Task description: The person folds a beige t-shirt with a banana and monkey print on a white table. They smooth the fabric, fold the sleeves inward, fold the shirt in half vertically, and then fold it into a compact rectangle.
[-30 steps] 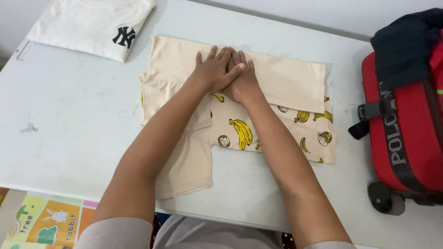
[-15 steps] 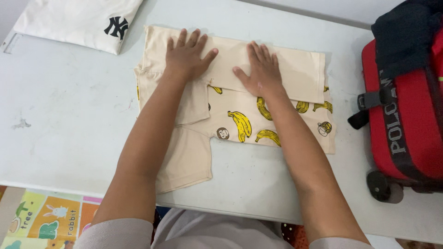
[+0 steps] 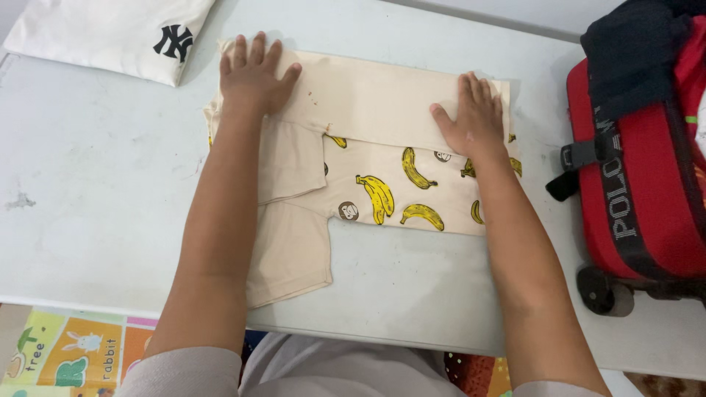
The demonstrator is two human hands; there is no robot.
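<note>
White tabletop carries a cream banana-print shirt, partly folded, at centre. Left hand and right hand lie flat on its folded upper edge, grip apart, fingers spread. Red suitcase lies to the right, white folded garment upper left.

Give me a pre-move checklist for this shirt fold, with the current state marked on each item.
1. Left hand flat on the left end of the folded band of the beige banana-print shirt: ok.
2. Right hand flat on the right end of the same band: ok.
3. Folded band lies smooth between the hands: ok, no clear wrinkles show.
4. Sleeve tucked in: not ok, it sticks out toward the near table edge.
5. Shirt fully on the white table: ok.
6. Room from neighbours: ok, the folded white garment and the red suitcase lie apart from the shirt.
</note>
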